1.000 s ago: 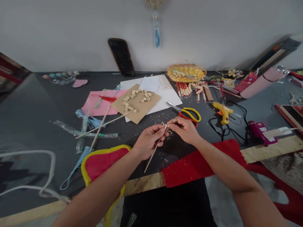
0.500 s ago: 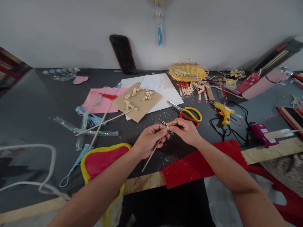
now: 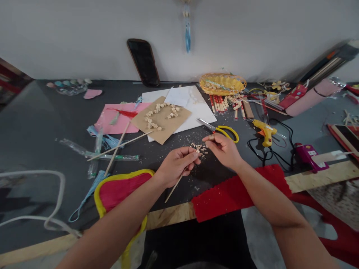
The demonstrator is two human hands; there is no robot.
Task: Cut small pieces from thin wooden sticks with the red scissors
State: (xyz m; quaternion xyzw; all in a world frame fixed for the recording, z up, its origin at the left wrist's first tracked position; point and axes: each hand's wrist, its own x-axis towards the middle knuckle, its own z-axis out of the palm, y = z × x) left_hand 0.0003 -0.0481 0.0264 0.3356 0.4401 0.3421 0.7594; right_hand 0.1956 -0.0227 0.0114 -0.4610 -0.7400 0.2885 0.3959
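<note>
A thin wooden stick (image 3: pixel 173 190) is pinched in my left hand (image 3: pixel 179 164), its lower end slanting toward the table's front edge. Something small and pale shows at that hand's fingertips. Apart from it, to the right, my right hand (image 3: pixel 223 148) is closed with thumb and forefinger together; whatever is between them is too small to make out. Small cut wooden pieces (image 3: pixel 204 148) lie on the dark table between the hands. Behind my right hand are the scissors (image 3: pixel 228 131) with yellow and red handles, partly covered by the hand.
Brown card (image 3: pixel 165 129) with clustered wooden bits lies on white sheets (image 3: pixel 203 119). Right of the scissors are a yellow glue gun (image 3: pixel 265 131) and its black cable. A wicker basket (image 3: pixel 221 91) and a propped phone (image 3: pixel 143 61) stand at the back. Red felt (image 3: pixel 230 200) lies in front.
My right hand has drawn away from my left hand, to the right and slightly up. The small wooden pieces are now more visible. My left hand still holds the stick.
</note>
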